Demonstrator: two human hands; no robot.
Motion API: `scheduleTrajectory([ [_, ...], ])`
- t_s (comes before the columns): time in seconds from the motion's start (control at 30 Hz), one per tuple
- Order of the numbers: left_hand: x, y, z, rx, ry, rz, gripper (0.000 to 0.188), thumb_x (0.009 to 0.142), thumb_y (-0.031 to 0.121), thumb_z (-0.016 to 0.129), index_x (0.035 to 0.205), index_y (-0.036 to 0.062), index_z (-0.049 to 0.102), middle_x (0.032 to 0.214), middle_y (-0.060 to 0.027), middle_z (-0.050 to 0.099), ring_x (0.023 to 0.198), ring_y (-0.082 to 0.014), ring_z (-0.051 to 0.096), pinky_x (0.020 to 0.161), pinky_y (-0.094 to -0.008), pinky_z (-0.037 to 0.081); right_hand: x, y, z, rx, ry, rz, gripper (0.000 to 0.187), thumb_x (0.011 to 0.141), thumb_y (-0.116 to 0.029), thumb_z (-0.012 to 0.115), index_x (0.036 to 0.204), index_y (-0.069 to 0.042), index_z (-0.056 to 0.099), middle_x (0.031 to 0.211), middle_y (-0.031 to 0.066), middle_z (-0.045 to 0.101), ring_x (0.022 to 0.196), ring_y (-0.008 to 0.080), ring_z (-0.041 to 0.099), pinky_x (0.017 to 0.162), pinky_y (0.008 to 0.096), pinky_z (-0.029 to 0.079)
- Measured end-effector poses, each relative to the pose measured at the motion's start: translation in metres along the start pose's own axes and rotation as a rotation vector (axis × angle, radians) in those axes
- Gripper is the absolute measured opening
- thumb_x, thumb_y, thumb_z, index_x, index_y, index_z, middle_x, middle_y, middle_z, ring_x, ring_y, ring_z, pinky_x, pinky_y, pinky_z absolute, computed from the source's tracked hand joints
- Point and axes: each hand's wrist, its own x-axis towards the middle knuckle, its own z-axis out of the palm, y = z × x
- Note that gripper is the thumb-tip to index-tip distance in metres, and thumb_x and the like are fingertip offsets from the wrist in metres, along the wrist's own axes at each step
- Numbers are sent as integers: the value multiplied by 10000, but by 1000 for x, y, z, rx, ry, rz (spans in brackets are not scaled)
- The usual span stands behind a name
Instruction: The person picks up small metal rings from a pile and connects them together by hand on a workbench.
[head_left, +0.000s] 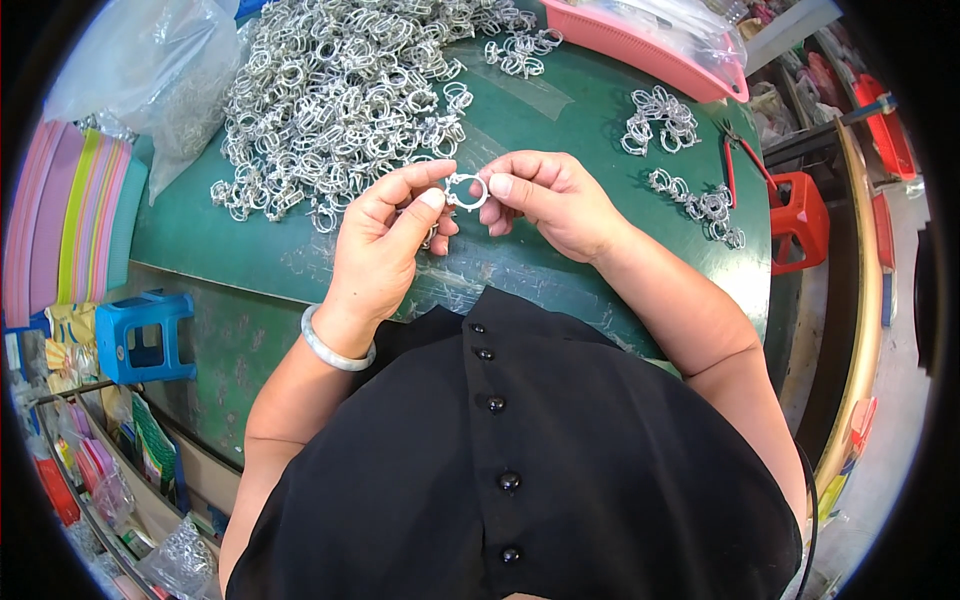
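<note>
A small whitish metal ring (468, 207) with little loops on its rim is held up between my two hands. My left hand (385, 225) pinches its left side between thumb and forefinger. My right hand (555, 200) grips the opposite side, its thumb and fingertips closed on the rim. Just beyond my left hand spreads a large heap of similar silvery rings (330, 85). Two smaller groups lie to the right of my right hand: a cluster of rings (660, 120) and a looser string of rings (700, 207).
The green tabletop (560, 270) bears it all. Red-handled pliers (732, 165) lie at its right edge, by a red stool (800, 220). A pink basket (650, 50) stands at the back, a clear plastic bag (170, 80) at far left. Left sit stacked coloured trays (70, 220) and a blue stool (147, 335).
</note>
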Motion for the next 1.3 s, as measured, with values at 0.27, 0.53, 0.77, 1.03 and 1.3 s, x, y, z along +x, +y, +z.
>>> scheduleTrajectory([
  [0.27, -1, 1, -1, -53, -2, -2, 218, 854, 58, 514, 1060, 0, 557, 760, -24, 561, 649, -69, 525, 546, -186, 436, -3, -2, 4, -128, 36, -80, 145, 809, -97, 608, 920, -4, 596, 786, 24, 602, 694, 67, 543, 641, 207, 449],
  [0.53, -1, 1, 0, -15, 13, 87, 308, 785, -8, 588, 1088, 11, 537, 898, -65, 577, 692, -71, 527, 549, -175, 436, -2, 3, 6, -252, 55, -273, 165, 790, -63, 623, 936, 4, 585, 829, 20, 595, 753, 50, 536, 669, 196, 443],
  [0.77, -1, -2, -3, 1, -1, 90, 372, 770, -31, 588, 1129, 13, 504, 936, -72, 572, 697, -67, 520, 561, -171, 434, -1, 2, 4, -246, 27, -266, 261, 781, -14, 614, 1027, 4, 530, 894, 30, 566, 819, 80, 536, 723, 209, 449],
  [1.03, -1, -2, 1, 138, 31, 162, 467, 716, -48, 623, 1156, 29, 485, 1019, -77, 558, 743, -59, 492, 632, -178, 422, 0, 6, 4, -233, 3, -401, 396, 747, 39, 618, 1114, 5, 474, 962, 58, 535, 886, 122, 521, 791, 262, 437],
  [1.3, -1, -2, 1, 140, 34, 168, 486, 714, -46, 624, 1171, 32, 480, 1040, -82, 560, 751, -60, 485, 661, -185, 414, -2, 6, 4, -528, 36, -606, 447, 729, 58, 631, 1137, 4, 459, 985, 73, 525, 888, 141, 516, 797, 278, 429],
])
